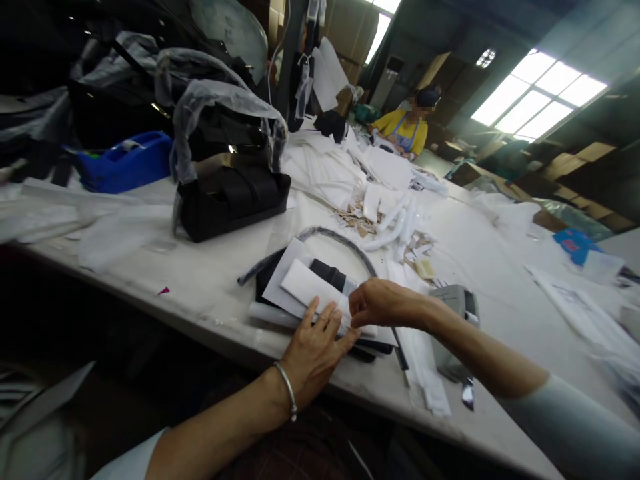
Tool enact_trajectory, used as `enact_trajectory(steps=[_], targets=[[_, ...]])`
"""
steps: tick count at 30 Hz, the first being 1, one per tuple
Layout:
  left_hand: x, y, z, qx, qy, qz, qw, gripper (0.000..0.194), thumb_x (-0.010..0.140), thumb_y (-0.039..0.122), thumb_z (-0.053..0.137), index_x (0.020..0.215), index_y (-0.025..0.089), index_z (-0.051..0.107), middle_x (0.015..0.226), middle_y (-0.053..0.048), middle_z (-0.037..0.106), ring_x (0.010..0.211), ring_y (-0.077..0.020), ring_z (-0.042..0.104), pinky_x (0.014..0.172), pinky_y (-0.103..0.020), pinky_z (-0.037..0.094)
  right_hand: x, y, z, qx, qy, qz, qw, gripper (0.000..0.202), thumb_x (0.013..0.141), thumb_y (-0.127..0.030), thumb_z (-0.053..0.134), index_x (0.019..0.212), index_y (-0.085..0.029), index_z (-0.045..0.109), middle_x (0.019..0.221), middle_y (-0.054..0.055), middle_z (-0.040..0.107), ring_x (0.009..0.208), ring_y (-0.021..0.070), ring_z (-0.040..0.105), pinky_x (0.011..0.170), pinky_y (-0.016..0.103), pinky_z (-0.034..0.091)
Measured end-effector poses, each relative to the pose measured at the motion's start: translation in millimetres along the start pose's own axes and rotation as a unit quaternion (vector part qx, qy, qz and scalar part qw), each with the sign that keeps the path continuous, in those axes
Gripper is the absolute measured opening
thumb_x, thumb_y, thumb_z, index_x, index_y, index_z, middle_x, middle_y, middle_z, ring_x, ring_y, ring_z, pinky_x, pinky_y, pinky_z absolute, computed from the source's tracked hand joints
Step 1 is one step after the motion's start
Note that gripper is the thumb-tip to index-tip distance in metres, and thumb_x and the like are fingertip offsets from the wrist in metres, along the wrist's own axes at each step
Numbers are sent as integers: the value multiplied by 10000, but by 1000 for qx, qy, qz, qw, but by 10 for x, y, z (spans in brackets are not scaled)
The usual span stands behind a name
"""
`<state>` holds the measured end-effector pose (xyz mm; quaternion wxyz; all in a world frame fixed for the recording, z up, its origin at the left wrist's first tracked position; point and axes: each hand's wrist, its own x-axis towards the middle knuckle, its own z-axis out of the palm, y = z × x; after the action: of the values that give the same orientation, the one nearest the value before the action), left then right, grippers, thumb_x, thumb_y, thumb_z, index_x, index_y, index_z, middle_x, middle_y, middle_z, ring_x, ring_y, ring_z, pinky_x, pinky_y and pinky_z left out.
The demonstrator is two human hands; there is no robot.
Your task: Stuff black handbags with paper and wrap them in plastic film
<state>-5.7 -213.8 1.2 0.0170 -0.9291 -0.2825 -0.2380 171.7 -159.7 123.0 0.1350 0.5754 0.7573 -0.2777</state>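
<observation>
A black bag with a plastic-wrapped handle lies flat near the table's front edge, partly covered by a white sheet and a folded white foam piece. My left hand, with a bracelet at the wrist, lies on the foam and sheet with its fingers spread. Curled fingers of my right hand press together at the right end of the foam; whatever they pinch is hidden. Another black bag, its handles wrapped in plastic, stands upright to the left.
A blue tape dispenser sits at the left and a grey one beside my right forearm. White foam sheets and paper scraps lie farther back. A person in yellow is at the table's far end.
</observation>
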Motion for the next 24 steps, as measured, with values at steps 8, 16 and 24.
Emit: enact_trajectory(steps=[8,16,24], targets=[[4,-14,21,5,-8,3,1000,410,982,331,463,1386,263,479,1338,-134,580,1302,-293,496,1129,-553,276,454,-170,-73,-217,-152,-29,964,209,679,-362,759,843,-234,775,721,20,725,652,180,648,552,249,354],[-6,-8,41,9,1,-5,1000,398,980,307,465,1376,279,498,1309,-116,594,1293,-290,494,1146,-557,228,636,49,-21,-343,-48,-172,922,407,721,-586,762,782,-186,715,857,78,714,873,231,633,742,314,365],[-22,-12,59,2,6,-2,1000,401,983,273,446,1381,288,491,1292,-113,595,1290,-296,493,1133,-566,239,503,547,-64,-267,170,-20,948,532,660,-552,830,1017,-191,672,1030,89,679,1007,281,601,828,364,396]])
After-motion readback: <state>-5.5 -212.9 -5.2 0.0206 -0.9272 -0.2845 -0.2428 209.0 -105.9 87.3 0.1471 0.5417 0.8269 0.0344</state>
